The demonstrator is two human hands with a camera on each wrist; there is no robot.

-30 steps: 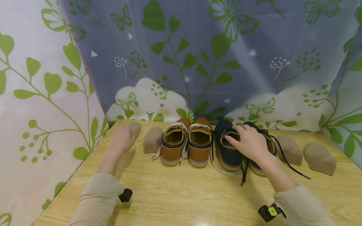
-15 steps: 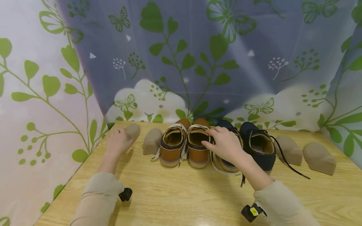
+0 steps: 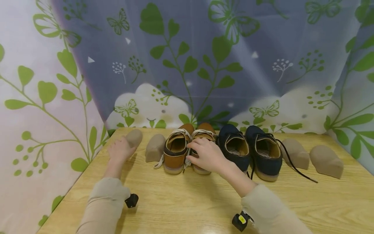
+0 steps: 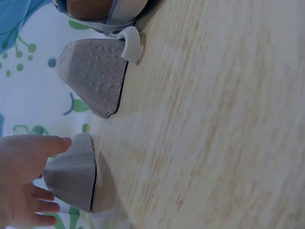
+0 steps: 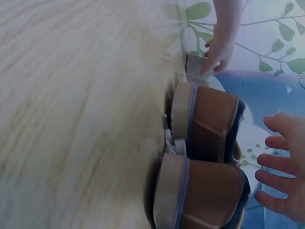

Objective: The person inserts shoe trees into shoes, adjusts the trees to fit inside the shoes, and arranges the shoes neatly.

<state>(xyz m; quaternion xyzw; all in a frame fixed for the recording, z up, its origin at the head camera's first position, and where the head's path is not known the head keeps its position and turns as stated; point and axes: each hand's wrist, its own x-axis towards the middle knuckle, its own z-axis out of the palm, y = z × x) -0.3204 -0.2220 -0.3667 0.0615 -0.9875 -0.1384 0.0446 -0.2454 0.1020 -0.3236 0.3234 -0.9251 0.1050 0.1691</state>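
My left hand (image 3: 120,149) is at the leftmost tan moulded shoe insert (image 3: 135,137). In the left wrist view its thumb overlaps the upper edge of that insert, with the other fingers extended and spread below. My right hand (image 3: 208,154), fingers parted and slightly bent, hovers above the right brown shoe (image 3: 201,170), hiding much of its opening. The right wrist view shows those fingers (image 5: 276,164) holding nothing, apart from the heels. Beside it is the left brown shoe (image 3: 173,161) with white laces. A second tan insert (image 3: 155,148) lies between my left hand and the brown pair.
Two navy shoes (image 3: 266,164) with dark laces stand right of the brown pair, one long lace trailing over the wooden tabletop (image 3: 175,201). Farther right lie two more tan inserts (image 3: 326,162). A patterned cloth backdrop (image 3: 204,81) rises right behind the row.
My right hand has moved left, from over the navy shoes to over the right brown shoe. My left hand has stayed at the leftmost insert. The head view has shifted slightly.
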